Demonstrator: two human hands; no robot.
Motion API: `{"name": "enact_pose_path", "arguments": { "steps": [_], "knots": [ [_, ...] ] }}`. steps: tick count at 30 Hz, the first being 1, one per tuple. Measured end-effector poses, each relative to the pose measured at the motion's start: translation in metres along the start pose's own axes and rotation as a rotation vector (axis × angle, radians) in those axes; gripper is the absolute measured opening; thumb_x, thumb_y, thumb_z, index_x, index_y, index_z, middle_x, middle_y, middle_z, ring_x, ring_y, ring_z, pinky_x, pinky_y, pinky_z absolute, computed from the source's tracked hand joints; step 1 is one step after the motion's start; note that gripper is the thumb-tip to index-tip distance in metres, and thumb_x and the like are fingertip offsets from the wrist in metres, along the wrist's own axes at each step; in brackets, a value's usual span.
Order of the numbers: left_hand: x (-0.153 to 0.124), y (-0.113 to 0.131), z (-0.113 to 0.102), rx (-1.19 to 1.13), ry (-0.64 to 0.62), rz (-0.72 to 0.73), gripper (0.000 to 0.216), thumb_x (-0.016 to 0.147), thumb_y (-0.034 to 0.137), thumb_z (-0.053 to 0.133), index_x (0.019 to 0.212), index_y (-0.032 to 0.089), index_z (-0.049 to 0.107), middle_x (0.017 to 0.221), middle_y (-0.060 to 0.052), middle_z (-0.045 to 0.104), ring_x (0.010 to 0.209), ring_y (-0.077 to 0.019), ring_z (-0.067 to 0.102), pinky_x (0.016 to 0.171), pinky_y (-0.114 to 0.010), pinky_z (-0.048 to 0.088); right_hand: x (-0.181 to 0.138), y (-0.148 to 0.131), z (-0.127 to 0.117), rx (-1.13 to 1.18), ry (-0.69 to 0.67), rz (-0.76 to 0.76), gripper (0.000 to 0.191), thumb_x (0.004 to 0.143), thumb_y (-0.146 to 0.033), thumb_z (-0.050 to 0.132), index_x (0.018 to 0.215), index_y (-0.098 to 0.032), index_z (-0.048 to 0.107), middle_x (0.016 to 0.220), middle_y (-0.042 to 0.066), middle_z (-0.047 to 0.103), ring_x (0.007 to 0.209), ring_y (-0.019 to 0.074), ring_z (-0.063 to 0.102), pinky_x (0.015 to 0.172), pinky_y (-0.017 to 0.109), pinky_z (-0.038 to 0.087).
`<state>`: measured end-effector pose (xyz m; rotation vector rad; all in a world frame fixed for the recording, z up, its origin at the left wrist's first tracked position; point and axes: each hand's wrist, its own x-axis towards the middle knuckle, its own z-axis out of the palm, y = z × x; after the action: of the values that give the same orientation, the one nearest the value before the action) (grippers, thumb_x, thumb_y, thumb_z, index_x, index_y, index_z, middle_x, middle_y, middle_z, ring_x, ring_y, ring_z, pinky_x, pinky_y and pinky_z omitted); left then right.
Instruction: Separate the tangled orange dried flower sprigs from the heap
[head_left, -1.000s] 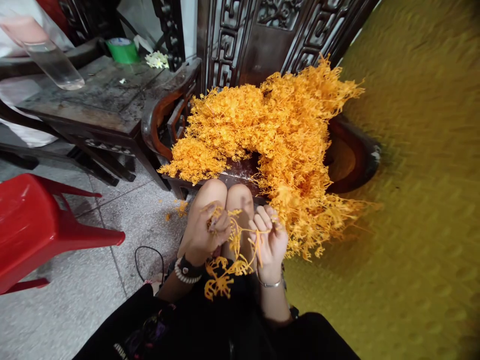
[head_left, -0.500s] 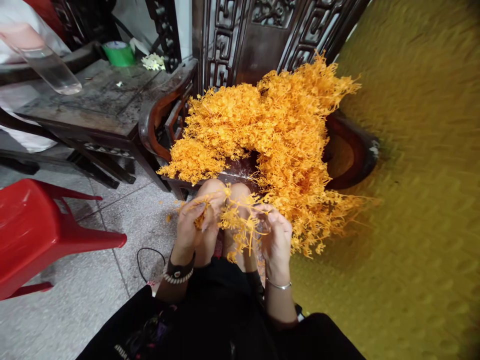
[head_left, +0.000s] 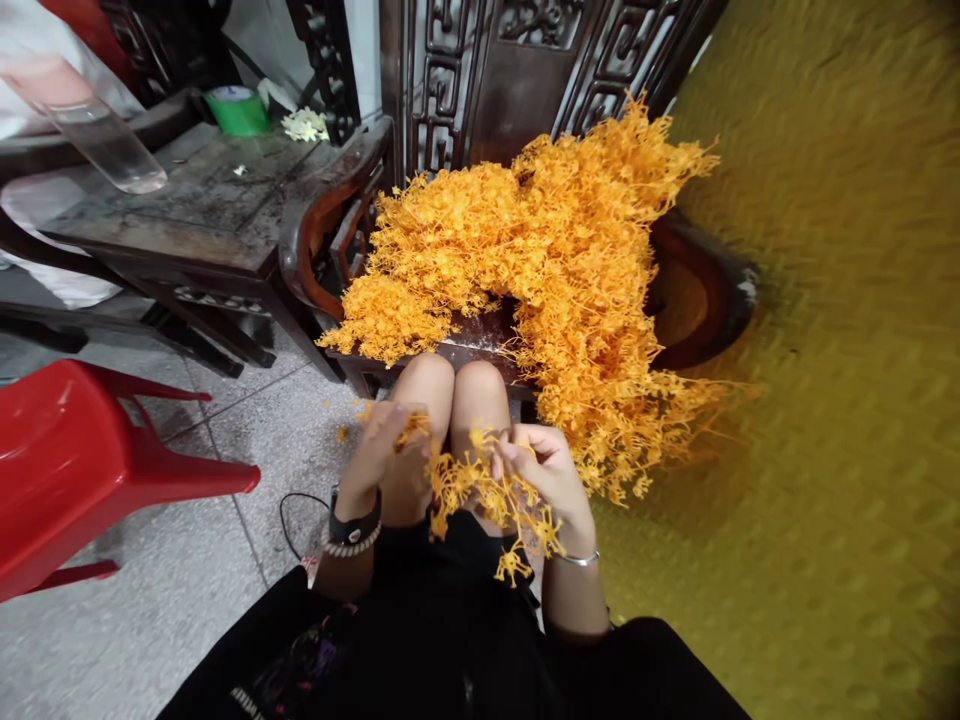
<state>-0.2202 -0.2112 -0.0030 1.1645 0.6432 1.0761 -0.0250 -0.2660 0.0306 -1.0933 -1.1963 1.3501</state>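
A big heap of orange plastic flower sprigs [head_left: 540,260] lies on the seat of a dark carved wooden chair [head_left: 480,345] in front of my knees. Over my lap, my left hand [head_left: 382,450] is closed on one end of a small orange sprig [head_left: 480,490], a dark watch and a bead bracelet on its wrist. My right hand [head_left: 547,470], with a thin bangle, pinches the other part of the same sprig, whose branches hang down over my black clothing.
A red plastic stool [head_left: 82,460] stands at the left on the grey tiled floor. Behind it is a dark wooden table [head_left: 187,210] with a clear glass tube [head_left: 97,130], a green tape roll [head_left: 238,108] and white flowers. A yellow textured surface [head_left: 840,400] fills the right.
Both hands have come down from knee height toward my lap with the sprig, which now hangs lower over my black clothing. The heap on the chair has not moved.
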Motion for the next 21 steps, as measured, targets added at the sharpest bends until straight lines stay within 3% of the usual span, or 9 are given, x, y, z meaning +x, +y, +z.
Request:
{"name": "enact_pose_path", "arguments": {
  "steps": [3, 6, 8, 11, 15, 21],
  "knots": [
    [0.001, -0.001, 0.013, 0.223, -0.178, -0.024, 0.058, 0.077, 0.071, 0.051, 0.058, 0.016, 0.051, 0.051, 0.003, 0.04, 0.048, -0.0084, 0.036, 0.045, -0.023, 0.027, 0.001, -0.001, 0.003, -0.036, -0.109, 0.052, 0.045, 0.08, -0.038, 0.068, 0.053, -0.02, 0.037, 0.052, 0.0, 0.058, 0.048, 0.0101, 0.046, 0.05, 0.024, 0.034],
    [0.003, 0.004, 0.028, 0.368, -0.285, -0.086, 0.05, 0.075, 0.061, 0.061, 0.059, 0.016, 0.05, 0.053, 0.005, 0.038, 0.051, -0.0079, 0.032, 0.048, -0.023, 0.024, 0.002, 0.001, 0.003, -0.081, -0.182, 0.078, 0.039, 0.08, -0.04, 0.068, 0.057, -0.019, 0.045, 0.055, -0.001, 0.058, 0.051, 0.0101, 0.047, 0.052, 0.023, 0.035],
    [0.004, 0.007, 0.032, 0.406, -0.301, -0.114, 0.045, 0.082, 0.052, 0.059, 0.057, 0.015, 0.05, 0.052, 0.005, 0.038, 0.052, -0.0075, 0.032, 0.049, -0.023, 0.024, 0.002, 0.002, 0.003, -0.108, -0.179, 0.088, 0.032, 0.082, -0.04, 0.067, 0.064, -0.018, 0.051, 0.057, -0.003, 0.055, 0.051, 0.0093, 0.045, 0.051, 0.023, 0.034],
    [0.006, 0.006, 0.03, 0.402, -0.224, -0.095, 0.047, 0.089, 0.046, 0.051, 0.054, 0.015, 0.047, 0.051, 0.004, 0.039, 0.05, -0.0073, 0.032, 0.049, -0.023, 0.023, 0.002, 0.001, 0.003, -0.199, -0.22, 0.1, 0.024, 0.087, -0.039, 0.061, 0.077, -0.017, 0.059, 0.064, -0.003, 0.054, 0.056, 0.0092, 0.045, 0.054, 0.022, 0.034],
    [0.007, 0.002, 0.023, 0.301, -0.255, -0.132, 0.046, 0.088, 0.047, 0.054, 0.056, 0.014, 0.053, 0.051, 0.002, 0.048, 0.051, -0.0078, 0.04, 0.05, -0.022, 0.029, 0.002, -0.002, 0.005, -0.217, -0.315, 0.113, 0.037, 0.092, -0.043, 0.052, 0.068, -0.016, 0.059, 0.06, -0.002, 0.051, 0.056, 0.0101, 0.044, 0.055, 0.024, 0.033],
    [0.009, -0.009, 0.02, -0.09, -0.453, -0.352, 0.048, 0.072, 0.057, 0.069, 0.058, 0.013, 0.056, 0.045, 0.002, 0.049, 0.04, -0.006, 0.041, 0.041, -0.02, 0.03, 0.0, 0.012, 0.012, 0.093, -0.296, 0.188, 0.046, 0.091, -0.047, 0.053, 0.056, -0.018, 0.048, 0.049, -0.004, 0.041, 0.046, 0.0084, 0.033, 0.05, 0.026, 0.025]
  ]
}}
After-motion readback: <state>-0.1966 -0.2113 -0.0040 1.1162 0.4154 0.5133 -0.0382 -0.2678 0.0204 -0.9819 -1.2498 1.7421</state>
